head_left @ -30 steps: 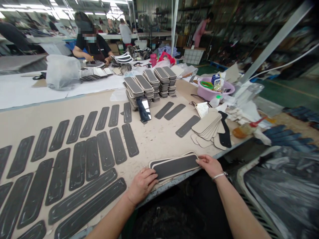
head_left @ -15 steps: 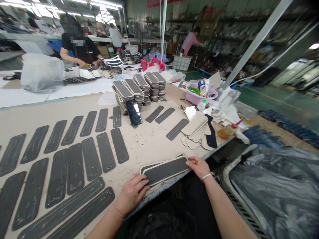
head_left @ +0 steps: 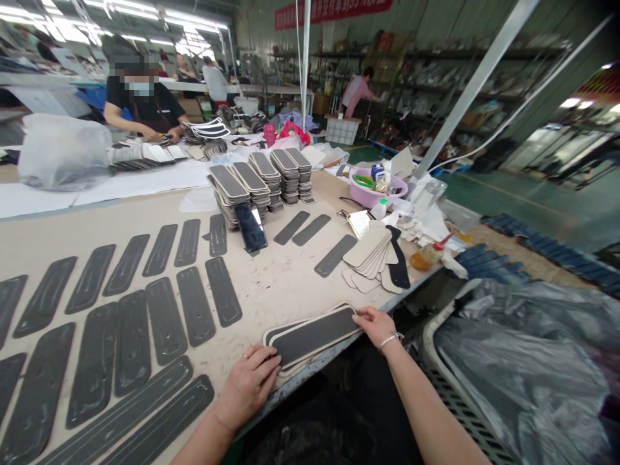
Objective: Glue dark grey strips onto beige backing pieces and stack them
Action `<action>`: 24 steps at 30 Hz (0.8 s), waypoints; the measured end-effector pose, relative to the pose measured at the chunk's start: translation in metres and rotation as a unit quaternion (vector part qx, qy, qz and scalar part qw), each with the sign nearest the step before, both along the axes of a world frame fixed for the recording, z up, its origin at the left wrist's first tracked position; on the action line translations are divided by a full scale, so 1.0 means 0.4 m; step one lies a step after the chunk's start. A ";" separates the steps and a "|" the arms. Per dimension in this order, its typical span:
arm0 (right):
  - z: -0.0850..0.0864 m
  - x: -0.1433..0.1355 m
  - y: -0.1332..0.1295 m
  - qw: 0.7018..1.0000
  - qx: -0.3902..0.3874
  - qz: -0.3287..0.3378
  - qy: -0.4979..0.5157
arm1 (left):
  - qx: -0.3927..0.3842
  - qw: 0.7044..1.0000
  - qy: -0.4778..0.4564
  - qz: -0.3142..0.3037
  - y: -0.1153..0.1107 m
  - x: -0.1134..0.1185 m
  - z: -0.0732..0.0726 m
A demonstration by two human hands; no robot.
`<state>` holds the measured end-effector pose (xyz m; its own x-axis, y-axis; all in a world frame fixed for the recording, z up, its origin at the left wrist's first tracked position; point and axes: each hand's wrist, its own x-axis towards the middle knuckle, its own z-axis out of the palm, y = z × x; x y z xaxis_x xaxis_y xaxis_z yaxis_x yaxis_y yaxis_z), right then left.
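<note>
The dark-grey, pale-edged panel (head_left: 314,332) lay over another piece (head_left: 283,325) at the table's (head_left: 290,284) near edge, nearer the person than the smartphone (head_left: 250,236) and right of it. The right hand (head_left: 375,325) pinched the panel's right end; the left hand (head_left: 249,381) rested bent fingers on its left end, its grip impossible to tell. Streaked grey strips (head_left: 161,320) spread left of the smartphone, panel stacks (head_left: 283,174) stood behind it, and fanned beige pieces (head_left: 369,255) lay to its right.
</note>
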<state>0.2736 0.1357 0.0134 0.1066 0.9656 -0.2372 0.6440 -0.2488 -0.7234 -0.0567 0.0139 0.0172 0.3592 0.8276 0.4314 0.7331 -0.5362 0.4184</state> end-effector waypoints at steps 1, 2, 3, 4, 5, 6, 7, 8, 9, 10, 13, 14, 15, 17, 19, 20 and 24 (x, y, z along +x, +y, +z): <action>-0.002 0.001 0.001 1.000 0.000 0.002 0.000 | 0.000 1.000 0.003 0.000 0.000 0.000 0.001; -0.004 0.003 0.001 1.000 0.001 0.004 -0.004 | 0.000 1.000 0.006 0.000 0.000 0.000 0.002; -0.007 0.005 0.003 1.000 0.002 0.008 -0.012 | -0.001 1.000 0.008 0.000 0.000 0.001 0.003; -0.011 0.007 0.004 1.000 0.003 0.011 -0.021 | -0.001 1.000 0.009 0.000 0.000 0.001 0.003; -0.014 0.010 0.005 0.999 0.004 0.013 -0.029 | 0.000 1.000 0.008 0.000 -0.001 0.002 0.003; -0.018 0.011 0.007 0.999 0.003 0.013 -0.036 | 0.000 1.000 0.006 0.000 -0.001 0.003 0.003; -0.021 0.013 0.008 0.999 0.001 0.012 -0.040 | 0.000 1.000 0.004 0.000 -0.001 0.003 0.002; -0.024 0.014 0.009 0.999 0.000 0.011 -0.042 | 0.000 1.000 0.003 0.001 -0.001 0.004 0.000; -0.025 0.015 0.010 0.999 -0.002 0.010 -0.045 | 0.000 1.000 0.002 0.002 -0.002 0.004 -0.001; -0.025 0.015 0.010 0.999 -0.003 0.010 -0.047 | -0.002 1.000 0.003 0.004 -0.002 0.005 -0.003; -0.021 0.015 0.011 0.998 -0.007 0.014 -0.059 | -0.008 1.000 0.005 0.004 -0.003 0.005 -0.004; -0.019 0.014 0.011 0.998 -0.008 0.016 -0.064 | -0.011 1.000 0.007 0.003 -0.003 0.005 -0.003; -0.017 0.014 0.012 0.997 -0.008 0.017 -0.069 | -0.015 1.000 0.009 0.002 -0.003 0.005 0.000; -0.015 0.013 0.012 0.997 -0.004 0.019 -0.075 | -0.018 1.000 0.012 0.002 -0.003 0.006 0.006; -0.013 0.012 0.011 0.997 -0.001 0.018 -0.073 | -0.018 1.000 0.013 0.000 -0.004 0.007 0.012; -0.012 0.011 0.010 0.997 -0.002 0.018 -0.071 | -0.015 1.000 0.013 0.000 -0.004 0.008 0.015; 0.002 0.009 0.006 0.995 0.012 0.025 -0.095 | -0.006 1.000 0.011 -0.002 -0.005 0.008 0.017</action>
<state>0.2774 0.1380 0.0142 0.0986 0.9760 -0.1942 0.7804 -0.1969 -0.5935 -0.0533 0.0117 0.0239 0.3714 0.8318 0.4126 0.7404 -0.5334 0.4089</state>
